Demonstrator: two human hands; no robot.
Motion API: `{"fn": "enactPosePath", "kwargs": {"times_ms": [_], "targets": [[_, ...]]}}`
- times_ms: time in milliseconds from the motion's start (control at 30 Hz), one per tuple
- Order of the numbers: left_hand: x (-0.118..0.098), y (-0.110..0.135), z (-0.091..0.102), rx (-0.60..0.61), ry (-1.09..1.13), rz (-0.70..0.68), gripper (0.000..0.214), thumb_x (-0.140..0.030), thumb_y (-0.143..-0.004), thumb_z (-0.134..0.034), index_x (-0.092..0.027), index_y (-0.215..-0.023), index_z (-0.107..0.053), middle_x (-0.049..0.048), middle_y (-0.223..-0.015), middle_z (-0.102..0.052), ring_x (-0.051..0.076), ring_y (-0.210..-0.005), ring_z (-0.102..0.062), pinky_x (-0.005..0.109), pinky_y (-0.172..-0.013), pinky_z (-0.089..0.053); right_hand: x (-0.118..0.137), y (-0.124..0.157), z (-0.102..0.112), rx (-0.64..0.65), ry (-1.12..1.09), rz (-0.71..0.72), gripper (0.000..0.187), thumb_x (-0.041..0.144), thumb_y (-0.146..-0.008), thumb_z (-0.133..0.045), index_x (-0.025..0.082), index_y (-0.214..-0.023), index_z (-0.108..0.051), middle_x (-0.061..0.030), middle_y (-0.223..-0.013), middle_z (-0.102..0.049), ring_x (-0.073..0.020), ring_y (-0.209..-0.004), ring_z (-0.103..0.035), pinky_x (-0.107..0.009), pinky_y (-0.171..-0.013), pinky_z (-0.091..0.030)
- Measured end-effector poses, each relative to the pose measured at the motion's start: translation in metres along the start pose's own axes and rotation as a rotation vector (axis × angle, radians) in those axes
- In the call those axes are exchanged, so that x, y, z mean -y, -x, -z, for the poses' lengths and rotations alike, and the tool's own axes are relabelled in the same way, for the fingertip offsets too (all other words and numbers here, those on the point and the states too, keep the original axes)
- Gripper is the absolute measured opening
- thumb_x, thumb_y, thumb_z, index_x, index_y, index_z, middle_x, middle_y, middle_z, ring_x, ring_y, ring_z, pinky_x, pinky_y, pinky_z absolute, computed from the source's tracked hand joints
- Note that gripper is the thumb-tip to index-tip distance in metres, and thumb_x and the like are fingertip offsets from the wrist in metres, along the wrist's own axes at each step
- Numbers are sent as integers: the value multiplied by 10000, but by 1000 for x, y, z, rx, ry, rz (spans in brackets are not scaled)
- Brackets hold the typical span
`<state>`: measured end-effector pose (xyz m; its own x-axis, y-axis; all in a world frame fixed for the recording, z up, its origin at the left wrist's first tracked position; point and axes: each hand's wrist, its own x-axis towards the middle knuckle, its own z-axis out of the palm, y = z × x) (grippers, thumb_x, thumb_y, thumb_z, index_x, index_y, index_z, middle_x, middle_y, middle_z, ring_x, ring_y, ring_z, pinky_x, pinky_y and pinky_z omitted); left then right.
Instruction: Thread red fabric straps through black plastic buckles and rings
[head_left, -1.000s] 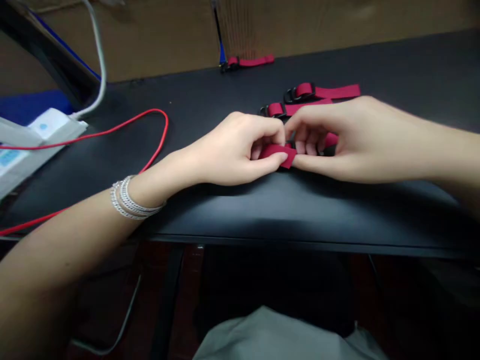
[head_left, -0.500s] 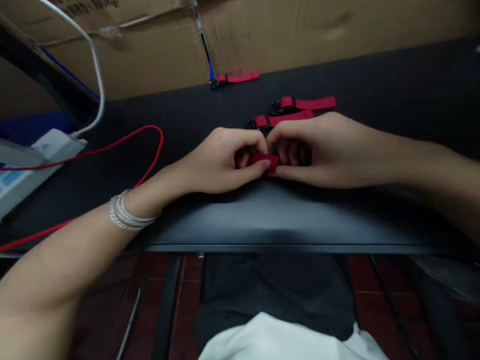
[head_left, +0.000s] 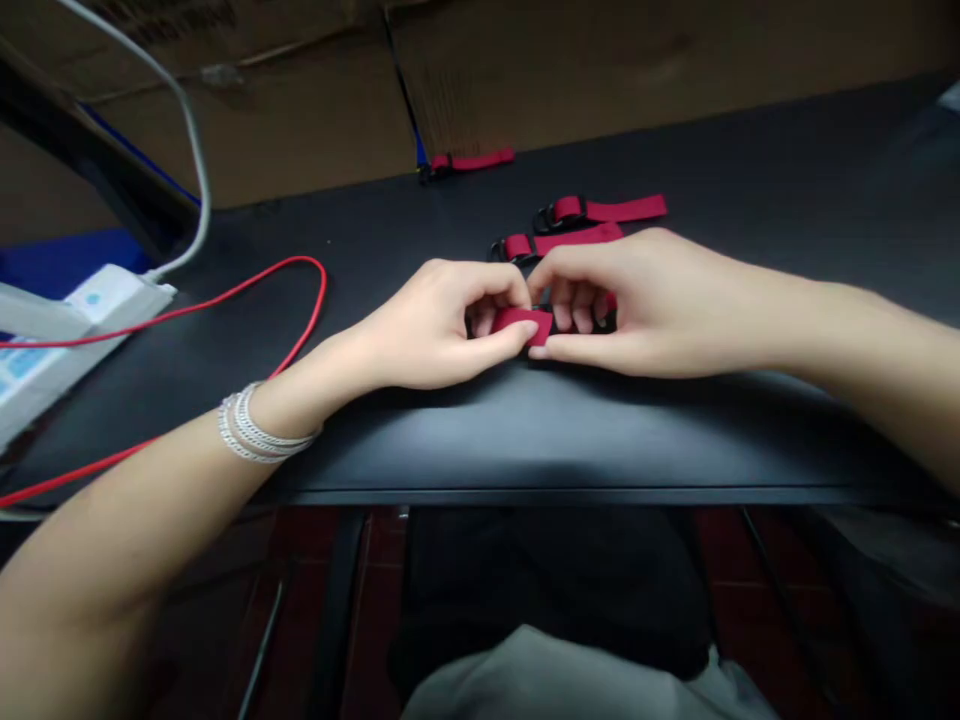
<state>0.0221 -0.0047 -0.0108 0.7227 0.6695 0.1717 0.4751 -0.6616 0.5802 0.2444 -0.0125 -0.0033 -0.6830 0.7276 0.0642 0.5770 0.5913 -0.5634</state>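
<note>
Between my hands, just above the black table, is a short red strap (head_left: 512, 318) with a dark part that looks like a buckle. My left hand (head_left: 450, 325) pinches the red webbing between thumb and fingers. From the other side my right hand (head_left: 626, 305) closes on the strap's right end, thumb below and fingers curled above. My fingers hide most of the buckle. Just beyond my hands lie a red strap with a black buckle (head_left: 579, 237) and another like it, a second red strap (head_left: 626, 209).
Farther back, a third buckled red strap (head_left: 472, 161) lies near the cardboard boxes (head_left: 315, 130). To the left are a white power strip (head_left: 97, 310), a white cable (head_left: 193, 140) and a looped red cable (head_left: 319, 285). The table's front edge (head_left: 570, 495) runs close to me.
Both hands stay almost in place, still on the strap. A bit of red now shows behind my right fingers. The picture has become darker at the boxes and my lap.
</note>
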Motion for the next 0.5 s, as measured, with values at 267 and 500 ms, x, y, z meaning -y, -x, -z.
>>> {"fn": "enactPosePath", "kwargs": {"times_ms": [267, 500], "targets": [[0, -1, 0, -2, 15, 4, 157, -313, -900, -637, -176, -832, -667, -2, -671, -623, 109, -600, -538, 235, -571, -401, 1, 0, 0, 6, 0, -4, 249, 368, -842, -668, 175, -999, -654, -40, -760, -659, -142, -654, -581, -280, -569, -431], [1, 0, -2, -17, 28, 4, 155, -287, -899, -644, -149, -834, -674, -3, -685, -623, 96, -608, -543, 222, -579, -406, 1, 0, -1, -8, -5, -6, 236, 341, -850, -654, 168, -1011, -652, -39, -766, -662, -131, -652, -580, -263, -566, -424]]}}
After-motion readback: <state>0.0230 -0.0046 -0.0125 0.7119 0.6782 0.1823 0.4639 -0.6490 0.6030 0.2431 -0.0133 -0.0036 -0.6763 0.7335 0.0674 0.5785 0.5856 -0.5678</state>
